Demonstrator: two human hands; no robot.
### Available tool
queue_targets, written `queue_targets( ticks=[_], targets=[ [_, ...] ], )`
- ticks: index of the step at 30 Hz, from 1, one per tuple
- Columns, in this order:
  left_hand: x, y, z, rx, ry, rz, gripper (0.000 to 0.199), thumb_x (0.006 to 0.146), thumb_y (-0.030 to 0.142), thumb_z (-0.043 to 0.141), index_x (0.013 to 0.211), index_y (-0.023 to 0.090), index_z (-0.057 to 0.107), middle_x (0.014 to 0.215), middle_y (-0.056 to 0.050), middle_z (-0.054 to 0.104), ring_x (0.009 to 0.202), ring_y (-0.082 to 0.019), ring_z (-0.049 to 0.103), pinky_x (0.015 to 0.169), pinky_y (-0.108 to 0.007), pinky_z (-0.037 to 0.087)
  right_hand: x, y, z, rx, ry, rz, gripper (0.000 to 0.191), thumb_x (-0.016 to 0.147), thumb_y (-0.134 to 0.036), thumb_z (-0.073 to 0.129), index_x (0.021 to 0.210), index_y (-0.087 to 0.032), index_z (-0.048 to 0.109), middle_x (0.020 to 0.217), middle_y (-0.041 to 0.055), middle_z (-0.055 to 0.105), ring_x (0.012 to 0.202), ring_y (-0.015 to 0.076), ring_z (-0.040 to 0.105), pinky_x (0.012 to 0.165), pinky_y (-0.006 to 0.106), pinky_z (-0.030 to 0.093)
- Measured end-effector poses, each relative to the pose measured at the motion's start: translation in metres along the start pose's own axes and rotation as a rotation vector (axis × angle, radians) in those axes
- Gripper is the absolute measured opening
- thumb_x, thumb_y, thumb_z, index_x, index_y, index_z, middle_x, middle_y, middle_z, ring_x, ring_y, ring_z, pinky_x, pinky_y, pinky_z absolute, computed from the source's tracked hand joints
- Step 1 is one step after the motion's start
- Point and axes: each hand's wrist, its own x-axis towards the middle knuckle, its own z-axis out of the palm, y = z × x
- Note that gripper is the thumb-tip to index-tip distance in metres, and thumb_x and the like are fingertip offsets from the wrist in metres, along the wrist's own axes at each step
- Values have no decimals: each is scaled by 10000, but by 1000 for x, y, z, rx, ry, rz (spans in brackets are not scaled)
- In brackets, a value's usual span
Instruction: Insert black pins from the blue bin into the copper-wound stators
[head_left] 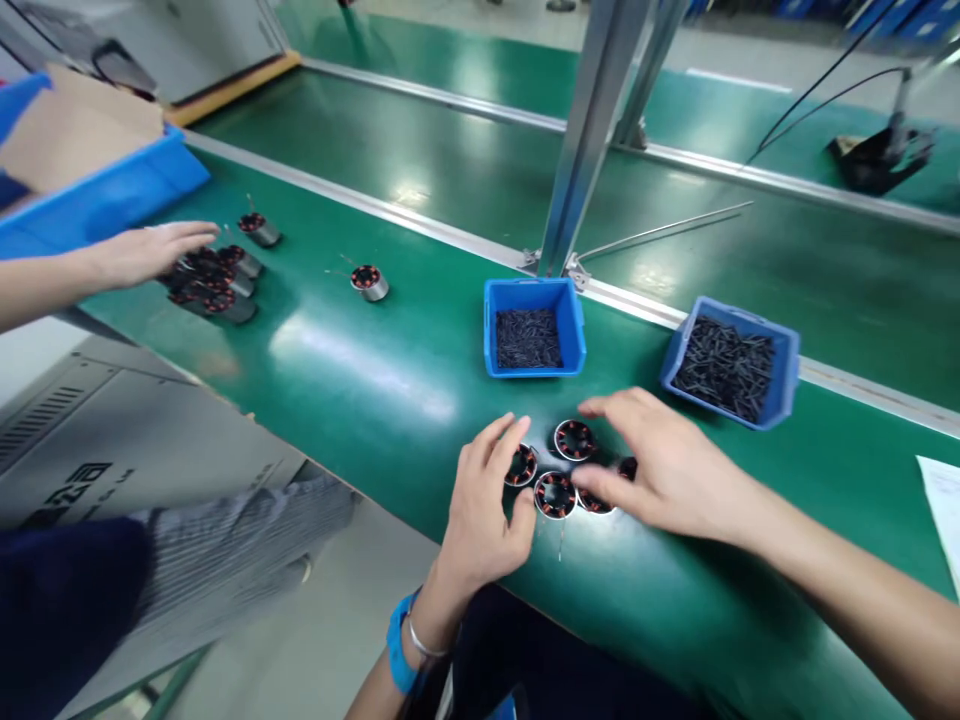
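Several motor stators with copper windings stand grouped on the green table in front of me. My left hand (491,505) curves around the group's left side, fingers and thumb apart, beside the leftmost stator (520,466). Over the right side is my right hand (660,465), its thumb and fingers spread; it partly hides a stator (596,502) and a dark part near the palm. Between the hands stand a rear stator (574,440) and a front stator (555,496), which has thin wire leads pointing toward me. Whether my fingertips touch the stators is hard to tell.
Two blue bins, one middle (534,372) and one right (784,385), hold short black tubes. A co-worker's hand (161,250) rests over clustered stators (217,285). A lone stator (369,283) stands between. A metal post (581,150) rises behind; paper (941,505) lies right.
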Motion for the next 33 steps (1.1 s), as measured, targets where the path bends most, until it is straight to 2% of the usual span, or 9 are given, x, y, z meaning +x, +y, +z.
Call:
queue_targets(
  ticks=[3, 8, 12, 14, 16, 21, 25, 29, 33],
  targets=[
    [7, 10, 7, -26, -159, 70, 799, 715, 111, 512, 1486, 232, 342, 1533, -99, 383, 1360, -294, 390, 1122, -506, 332, -37, 6, 15, 24, -41, 73, 462, 802, -430, 681, 1130, -133, 546, 1106, 161, 643, 976, 299, 598, 836, 499, 514],
    [15, 18, 10, -49, -243, 92, 604, 696, 124, 536, 1289, 234, 537, 1392, -66, 533, 1291, -266, 451, 1087, -464, 362, -66, 17, 10, 154, -80, -7, 514, 693, -302, 740, 1149, -150, 560, 1147, 143, 634, 1050, 285, 586, 919, 492, 489],
    [19, 46, 15, 123, -63, 231, 546, 690, 124, 546, 1229, 210, 563, 1311, -80, 573, 1269, -281, 451, 1096, -489, 314, -56, 64, -30, 89, 217, 35, 272, 850, -376, 626, 1052, -196, 654, 1118, 103, 681, 1048, 251, 622, 920, 425, 508],
    [23, 65, 25, 189, -158, 348, 550, 692, 130, 555, 1238, 199, 561, 1299, -81, 583, 1254, -282, 466, 1091, -477, 315, -40, 94, -43, -131, 322, 208, 241, 881, -312, 554, 1018, -167, 688, 1030, 121, 707, 980, 272, 644, 919, 449, 503],
    [28, 79, 40, 254, -315, 397, 532, 705, 141, 561, 1236, 175, 563, 1267, -95, 598, 1182, -285, 515, 1038, -466, 364, -22, 118, -48, -328, 252, 338, 319, 847, -275, 571, 1090, -109, 695, 1069, 172, 695, 1021, 318, 634, 944, 475, 486],
    [28, 85, 71, 396, -373, 339, 289, 854, 301, 567, 1096, 150, 611, 998, -112, 635, 892, -280, 591, 836, -474, 442, -3, 127, -44, -402, 139, 430, 306, 858, -233, 554, 1087, -105, 711, 1094, 168, 694, 1053, 309, 629, 898, 401, 493],
    [26, 88, 76, 297, -380, 277, 535, 764, 485, 696, 1165, 148, 587, 936, -85, 631, 896, -290, 593, 873, -512, 446, -7, 123, -45, -338, 185, 439, 264, 878, -244, 553, 1033, -138, 739, 1073, 143, 716, 1030, 308, 636, 866, 401, 484],
    [39, 95, 79, 187, -508, 167, 602, 720, 377, 713, 1240, 117, 555, 1183, -149, 579, 1097, -314, 572, 950, -477, 471, -6, 131, -49, -271, 269, 427, 280, 900, -257, 533, 1024, -147, 759, 1071, 137, 715, 1062, 310, 617, 890, 410, 475],
    [48, 96, 89, 87, -646, 36, 285, 728, 308, 743, 962, 172, 654, 1022, -70, 661, 979, -259, 619, 898, -421, 498, -22, 121, -57, -198, 390, 434, 285, 890, -241, 531, 1008, -136, 767, 1041, 147, 701, 992, 293, 634, 888, 413, 477]
  ],
)
